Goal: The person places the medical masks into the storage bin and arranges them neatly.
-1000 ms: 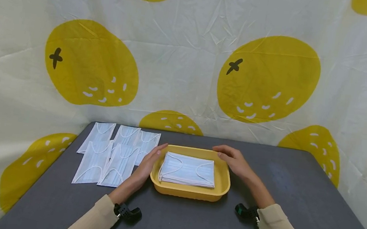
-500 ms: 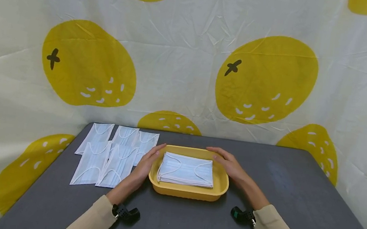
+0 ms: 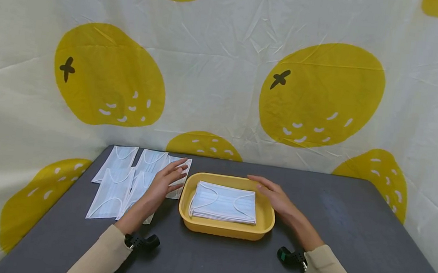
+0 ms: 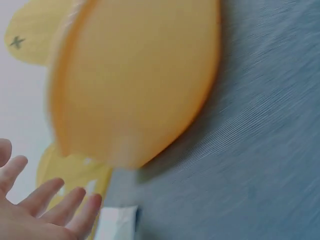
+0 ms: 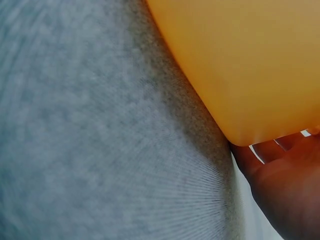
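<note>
The yellow tray point(image 3: 224, 231) sits flat on the dark counter point(image 3: 219, 268), at the middle of the scene, with a stack of face masks point(image 3: 225, 203) lying inside it. The stack rests nearer the left end, leaving a bare strip of tray floor on the right; on the topmost mask, pale blue with white edges, the ear loops curve inward from both ends. The left hand point(image 3: 161, 183) is just beside the tray on its left, apart from it, and its grip is spread, with nothing between the fingers. In the head view it covers part of the loose face masks point(image 3: 109, 193), five of them laid out in two overlapping rows on the far left of the counter. The right hand point(image 3: 277, 196) rests at the tray's far right corner, its grip loosely spread, the fingers reaching along the outside of the far wall and the thumb close to the rim. Beige sleeves point(image 3: 102, 249) and small black wrist devices point(image 3: 142, 242) show on both arms. Beyond the counter hangs a pale cloth point(image 3: 213, 85) printed with large yellow fruit.
</note>
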The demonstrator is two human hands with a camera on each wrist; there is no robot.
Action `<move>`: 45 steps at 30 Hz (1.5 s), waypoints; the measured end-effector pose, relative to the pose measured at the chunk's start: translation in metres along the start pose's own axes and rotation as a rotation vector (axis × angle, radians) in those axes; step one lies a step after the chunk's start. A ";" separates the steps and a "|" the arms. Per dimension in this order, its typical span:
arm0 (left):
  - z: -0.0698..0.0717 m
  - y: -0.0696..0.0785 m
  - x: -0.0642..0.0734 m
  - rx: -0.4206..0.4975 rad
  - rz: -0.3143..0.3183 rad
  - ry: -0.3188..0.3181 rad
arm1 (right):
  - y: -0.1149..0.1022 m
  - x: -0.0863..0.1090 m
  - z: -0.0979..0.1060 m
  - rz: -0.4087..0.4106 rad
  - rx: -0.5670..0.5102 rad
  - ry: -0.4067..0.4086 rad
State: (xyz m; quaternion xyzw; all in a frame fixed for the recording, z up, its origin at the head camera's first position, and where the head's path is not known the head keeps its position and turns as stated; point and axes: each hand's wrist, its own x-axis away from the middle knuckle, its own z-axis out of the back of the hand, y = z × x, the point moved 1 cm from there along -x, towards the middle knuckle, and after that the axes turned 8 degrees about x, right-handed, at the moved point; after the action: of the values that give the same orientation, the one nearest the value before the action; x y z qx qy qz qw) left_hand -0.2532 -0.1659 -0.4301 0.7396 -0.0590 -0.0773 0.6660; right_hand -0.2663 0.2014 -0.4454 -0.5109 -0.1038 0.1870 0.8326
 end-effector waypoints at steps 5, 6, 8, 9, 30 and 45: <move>0.029 0.022 0.000 0.046 -0.004 0.067 | 0.000 0.000 -0.003 0.004 -0.012 0.024; 0.036 0.026 0.000 0.054 -0.008 0.087 | 0.000 -0.001 -0.003 0.006 -0.018 0.028; 0.051 0.032 0.001 0.062 -0.016 0.139 | -0.001 -0.001 -0.006 0.007 -0.032 0.033; 0.060 0.034 0.002 0.063 -0.019 0.165 | -0.002 -0.002 -0.007 0.006 -0.040 0.034; 0.221 0.025 0.004 -0.717 0.025 0.503 | -0.005 -0.001 -0.008 0.002 -0.053 0.029; 0.240 0.014 -0.004 -0.963 0.031 0.415 | -0.004 0.000 -0.009 0.002 -0.053 0.027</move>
State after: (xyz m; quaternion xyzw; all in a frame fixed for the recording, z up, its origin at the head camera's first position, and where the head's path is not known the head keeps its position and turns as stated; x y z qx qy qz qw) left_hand -0.3033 -0.4004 -0.4398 0.3484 0.1055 0.0625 0.9293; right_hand -0.2625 0.1925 -0.4454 -0.5355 -0.0972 0.1782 0.8198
